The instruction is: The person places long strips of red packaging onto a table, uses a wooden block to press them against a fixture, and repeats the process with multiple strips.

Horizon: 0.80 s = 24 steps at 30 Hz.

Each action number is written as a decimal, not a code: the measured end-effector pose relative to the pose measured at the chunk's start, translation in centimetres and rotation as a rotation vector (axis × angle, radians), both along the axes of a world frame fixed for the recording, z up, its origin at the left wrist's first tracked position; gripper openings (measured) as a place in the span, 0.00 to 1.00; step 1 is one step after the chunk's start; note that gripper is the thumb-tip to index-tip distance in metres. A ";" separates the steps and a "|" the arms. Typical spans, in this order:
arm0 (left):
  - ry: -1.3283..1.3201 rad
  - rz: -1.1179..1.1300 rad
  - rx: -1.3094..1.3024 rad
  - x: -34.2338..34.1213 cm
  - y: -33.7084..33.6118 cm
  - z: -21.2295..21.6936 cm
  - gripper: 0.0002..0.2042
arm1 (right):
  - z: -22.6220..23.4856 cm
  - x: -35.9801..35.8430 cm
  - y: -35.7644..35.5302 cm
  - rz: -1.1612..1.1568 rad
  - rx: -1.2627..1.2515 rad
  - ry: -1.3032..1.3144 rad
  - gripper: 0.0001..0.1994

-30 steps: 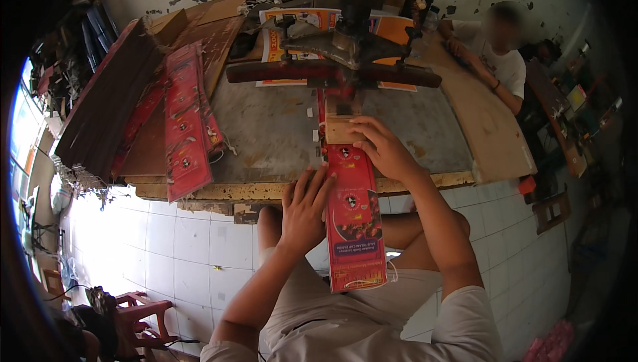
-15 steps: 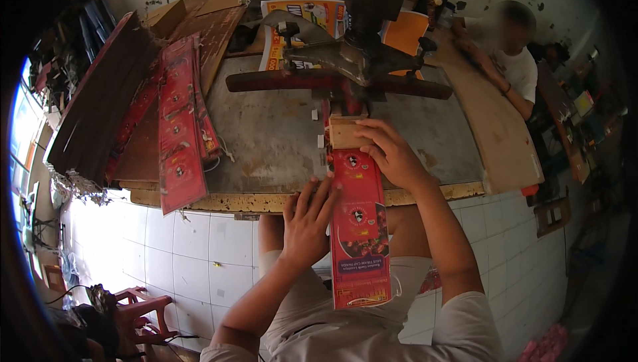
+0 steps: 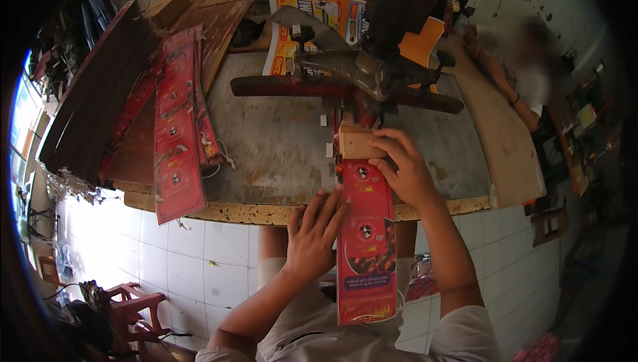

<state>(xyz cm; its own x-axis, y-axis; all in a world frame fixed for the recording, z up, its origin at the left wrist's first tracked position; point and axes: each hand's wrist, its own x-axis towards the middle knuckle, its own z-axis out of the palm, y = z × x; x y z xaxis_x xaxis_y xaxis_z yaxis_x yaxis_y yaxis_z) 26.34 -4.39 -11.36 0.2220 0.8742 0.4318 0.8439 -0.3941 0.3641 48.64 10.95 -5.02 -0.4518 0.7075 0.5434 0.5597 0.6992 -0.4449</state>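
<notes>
A long red printed strip (image 3: 364, 202) with a white string at its near end lies lengthwise before me, its near part hanging past the table edge over my lap. My left hand (image 3: 312, 236) rests along the strip's left edge with its fingers spread. A light wooden block (image 3: 360, 145) lies across the strip's far part. My right hand (image 3: 411, 169) grips the block's right end between thumb and fingers. Right behind the block stands a dark metal press (image 3: 372, 73) with a wide dark red crossbar; it hides the strip's far end.
More red strips (image 3: 176, 123) with strings lie at the table's left, beside a tall stack of dark sheets (image 3: 90, 96). Two small white pieces (image 3: 329, 150) sit on the metal tabletop (image 3: 266, 143). Another person (image 3: 525, 76) sits at the far right. A red stool (image 3: 136, 305) stands lower left.
The whole view has shifted slightly, moving the table and press a little down and right. Both hands keep their places on the strip and block. The person at right has shifted a little.
</notes>
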 end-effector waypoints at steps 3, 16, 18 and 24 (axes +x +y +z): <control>0.018 -0.011 -0.020 -0.2 0.0 0.5 0.41 | -0.1 -0.3 -0.5 -0.011 0.006 -0.004 0.18; 0.044 -0.111 0.048 -5.7 12.0 6.5 0.26 | 0.2 -0.6 -0.9 -0.030 0.064 -0.079 0.15; 0.084 -0.117 0.083 -5.3 13.9 5.4 0.25 | 0.3 -0.4 -0.6 -0.027 0.111 -0.093 0.14; 0.155 -0.134 0.116 -4.8 14.9 4.5 0.28 | 0.0 -0.2 -0.6 -0.023 0.088 -0.087 0.15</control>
<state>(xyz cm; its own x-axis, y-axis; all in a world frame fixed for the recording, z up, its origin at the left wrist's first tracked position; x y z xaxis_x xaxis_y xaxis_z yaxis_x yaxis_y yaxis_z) 21.57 10.48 -6.87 0.4038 0.7790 0.4797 0.8235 -0.5379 0.1803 48.46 10.34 -4.99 -0.4837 0.6697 0.5635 0.6100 0.7197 -0.3316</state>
